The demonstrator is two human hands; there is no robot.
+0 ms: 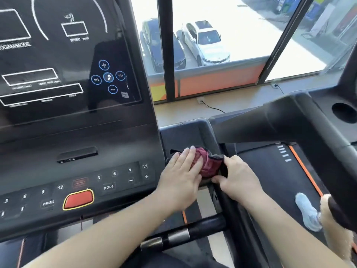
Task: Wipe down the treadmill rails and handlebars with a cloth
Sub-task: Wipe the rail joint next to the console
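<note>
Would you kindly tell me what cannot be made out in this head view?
- Head view: the surface under the cloth, covered by it and the left hand.
- Head view: the right hand, its fingertips tucked behind the cloth's edge.
- Head view: small captions on the console, blurred.
- Head view: the handlebar, its left end behind the left forearm.

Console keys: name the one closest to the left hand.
The plus key under the 12 key, at the keypad's right end. It sits just beside the left hand; the minus key and MODE key lie farther left.
</note>
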